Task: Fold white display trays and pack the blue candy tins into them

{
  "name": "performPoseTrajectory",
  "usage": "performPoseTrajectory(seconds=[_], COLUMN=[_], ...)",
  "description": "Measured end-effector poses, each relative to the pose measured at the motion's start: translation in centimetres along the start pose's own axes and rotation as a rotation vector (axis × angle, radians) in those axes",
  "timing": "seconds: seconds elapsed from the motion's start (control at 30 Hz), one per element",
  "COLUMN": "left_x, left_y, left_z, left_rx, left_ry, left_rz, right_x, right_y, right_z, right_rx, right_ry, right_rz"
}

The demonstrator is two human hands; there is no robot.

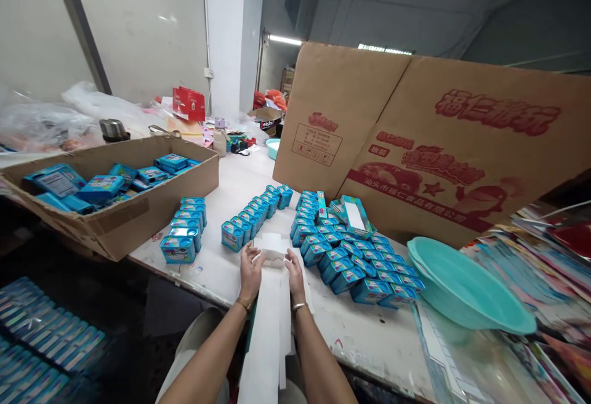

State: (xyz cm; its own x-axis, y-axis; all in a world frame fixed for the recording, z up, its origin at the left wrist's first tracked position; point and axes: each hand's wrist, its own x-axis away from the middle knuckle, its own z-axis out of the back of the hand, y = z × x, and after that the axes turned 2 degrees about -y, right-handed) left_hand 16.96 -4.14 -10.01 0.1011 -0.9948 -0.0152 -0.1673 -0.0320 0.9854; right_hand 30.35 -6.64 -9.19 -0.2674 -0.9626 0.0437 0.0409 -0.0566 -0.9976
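A long white cardboard sheet [264,336], creased and partly folded like an unformed box, runs from my lap up onto the table edge. My left hand [250,271] grips its far end on the left side, fingers curled at a raised flap. On the opposite side my right hand [295,276] pinches the same end between thumb and fingers. Small blue printed boxes stand close by: one row [252,214] just beyond my left hand, a shorter row [186,228] farther left, and a large block [351,256] to the right of my right hand.
An open brown carton [138,222] with blue packs stands at the left. A big printed cardboard panel [429,145] rises behind the block. At the right are a turquoise basin [466,287] and stacked printed sheets [530,268]. More blue boxes [46,330] lie low at left.
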Motion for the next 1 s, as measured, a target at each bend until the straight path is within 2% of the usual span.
performPoseTrajectory(seconds=[0.07, 0.13, 0.27, 0.33, 0.4, 0.5, 0.6, 0.7, 0.83, 1.0], left_x=[-0.1, -0.3, -1.1, -1.5, -1.7, -1.8, -1.9, -2.0, -2.1, -1.6], left_y=[-0.2, -0.1, 0.0, -0.2, -0.5, -1.0, -1.1, -1.1, -1.2, -1.0], left_z=[0.3, 0.8, 1.9, 2.2, 2.3, 2.2, 2.2, 2.3, 2.1, 1.8], left_rx=[-0.012, -0.036, -0.025, -0.015, -0.01, -0.019, -0.034, -0.04, -0.031, -0.015], left_ry=[-0.015, -0.106, -0.23, -0.259, -0.277, -0.282, -0.278, -0.273, -0.253, -0.246], left_rz=[-0.028, -0.02, 0.006, 0.019, 0.022, 0.015, 0.012, 0.018, 0.028, 0.026], right_x=[0.0, 0.0, -0.3, -1.1, -2.1, -3.9, -5.0, -5.0, -4.3, -5.0], right_y=[0.0, 0.1, -0.2, -1.2, -2.6, -4.9, -6.3, -6.5, -6.1, -6.4], right_z=[-0.4, -0.7, -0.4, 0.3, 0.6, -0.3, -2.0, -2.9, -2.5, -1.2], right_rx=[0.032, 0.073, 0.341, 0.563, 0.85, 1.214, 1.329, 1.406, 1.45, 1.358], right_ry=[-0.077, -0.089, -0.124, -0.249, -0.433, -0.657, -0.759, -0.826, -0.827, -0.831], right_rz=[0.046, 0.057, 0.093, 0.132, 0.182, 0.251, 0.271, 0.288, 0.265, 0.154])
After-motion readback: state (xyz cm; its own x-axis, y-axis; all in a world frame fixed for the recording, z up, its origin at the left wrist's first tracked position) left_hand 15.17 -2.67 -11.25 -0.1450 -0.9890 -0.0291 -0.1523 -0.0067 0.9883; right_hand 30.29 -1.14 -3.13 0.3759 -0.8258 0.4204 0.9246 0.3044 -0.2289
